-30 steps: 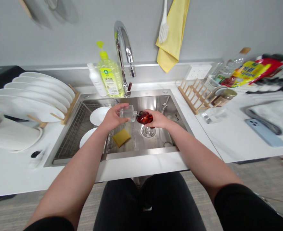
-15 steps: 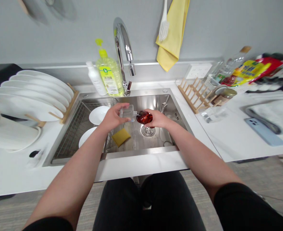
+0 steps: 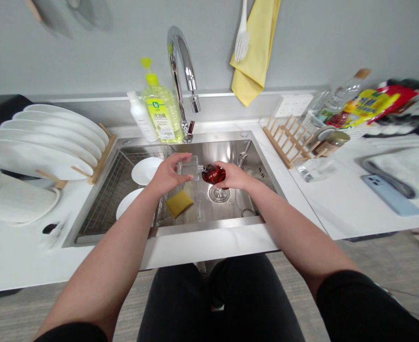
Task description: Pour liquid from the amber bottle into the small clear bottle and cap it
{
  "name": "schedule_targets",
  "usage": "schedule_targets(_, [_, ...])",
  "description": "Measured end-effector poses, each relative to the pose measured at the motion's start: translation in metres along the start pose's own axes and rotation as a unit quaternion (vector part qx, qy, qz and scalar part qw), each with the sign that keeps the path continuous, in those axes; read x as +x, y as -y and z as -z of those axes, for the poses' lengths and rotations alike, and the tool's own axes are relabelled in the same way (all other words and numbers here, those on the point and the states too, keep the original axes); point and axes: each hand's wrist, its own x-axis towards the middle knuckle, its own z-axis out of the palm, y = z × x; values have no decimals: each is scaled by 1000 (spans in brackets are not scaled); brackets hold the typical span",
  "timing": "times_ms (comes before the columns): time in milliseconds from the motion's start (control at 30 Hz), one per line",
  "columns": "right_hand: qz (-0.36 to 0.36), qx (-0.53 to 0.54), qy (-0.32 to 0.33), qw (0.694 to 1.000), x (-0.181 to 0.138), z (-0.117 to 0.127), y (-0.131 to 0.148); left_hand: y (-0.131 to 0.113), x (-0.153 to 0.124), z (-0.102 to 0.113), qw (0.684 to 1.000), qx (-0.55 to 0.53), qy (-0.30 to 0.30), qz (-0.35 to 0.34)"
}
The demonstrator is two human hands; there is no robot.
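Note:
Over the steel sink (image 3: 209,222), my left hand (image 3: 168,176) is closed around a small clear square bottle (image 3: 188,167), its neck pointing right. My right hand (image 3: 235,175) grips a bottle of dark red liquid (image 3: 213,175), tipped on its side with its mouth facing left. The two mouths meet or nearly meet between my hands; whether they touch I cannot tell. Below them a yellow sponge (image 3: 179,203) lies on the sink floor. To its left, white bowls (image 3: 145,171) rest in a wire basket (image 3: 104,190).
A chrome faucet (image 3: 179,76) rises behind the sink beside a dish soap bottle (image 3: 161,111) and a white bottle (image 3: 141,116). White plates (image 3: 45,147) stand in a rack at left. To the right are a wooden rack (image 3: 289,142), a jar (image 3: 332,142) and a blue phone (image 3: 390,194).

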Motion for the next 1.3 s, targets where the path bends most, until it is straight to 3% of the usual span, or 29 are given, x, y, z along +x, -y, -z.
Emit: schedule_targets(1300, [9, 9, 7, 1000, -2, 1, 7, -13, -2, 3, 998, 50, -5, -25])
